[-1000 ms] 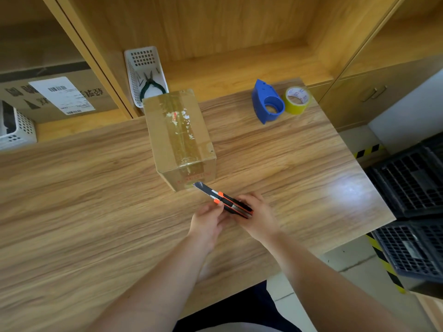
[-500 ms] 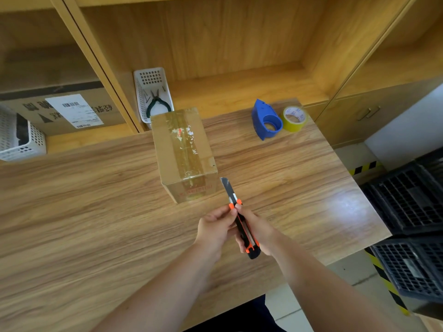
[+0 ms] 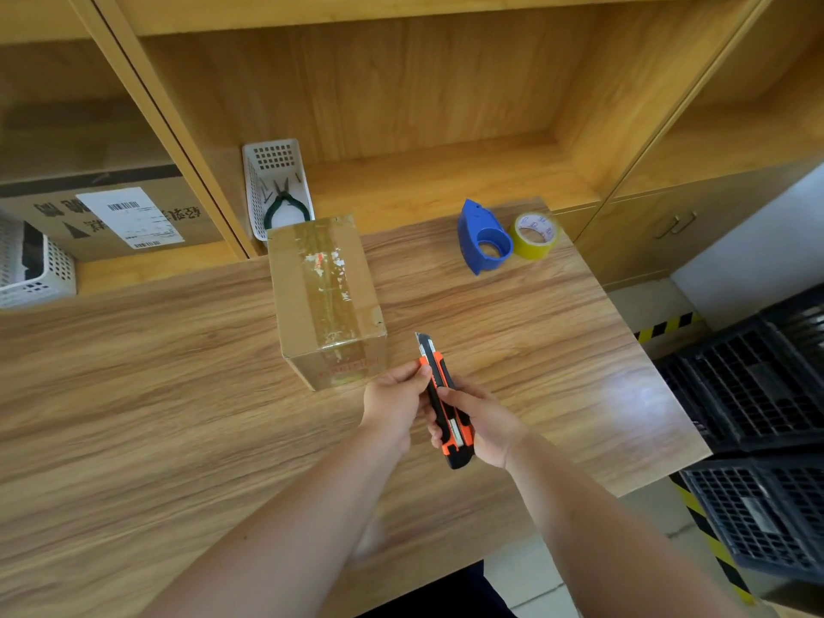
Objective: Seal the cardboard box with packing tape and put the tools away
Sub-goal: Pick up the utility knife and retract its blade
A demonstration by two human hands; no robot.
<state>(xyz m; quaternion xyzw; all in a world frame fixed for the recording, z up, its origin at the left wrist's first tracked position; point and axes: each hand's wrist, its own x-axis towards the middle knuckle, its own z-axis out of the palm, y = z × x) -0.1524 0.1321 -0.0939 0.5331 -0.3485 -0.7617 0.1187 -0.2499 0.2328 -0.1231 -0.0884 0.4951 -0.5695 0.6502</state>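
A small cardboard box (image 3: 325, 296) stands on the wooden table (image 3: 133, 394), with clear tape running along its top and down its near face. Just right of the box's near corner I hold an orange and black utility knife (image 3: 441, 403), its tip pointing away from me. My right hand (image 3: 481, 423) grips the knife's handle. My left hand (image 3: 394, 401) pinches the knife near its front end. A blue tape dispenser (image 3: 484, 240) and a yellow tape roll (image 3: 535, 234) sit at the table's far right.
A white basket (image 3: 274, 180) with green-handled pliers (image 3: 285, 205) stands on the shelf behind the box. A larger labelled carton (image 3: 111, 211) and another white basket (image 3: 31, 269) fill the left shelf bay. Black plastic crates (image 3: 758, 417) are stacked on the floor at right.
The knife has swung from pointing at the box's near face to pointing away from me, right of the box. Less blade shows at its tip. My view has tilted up.
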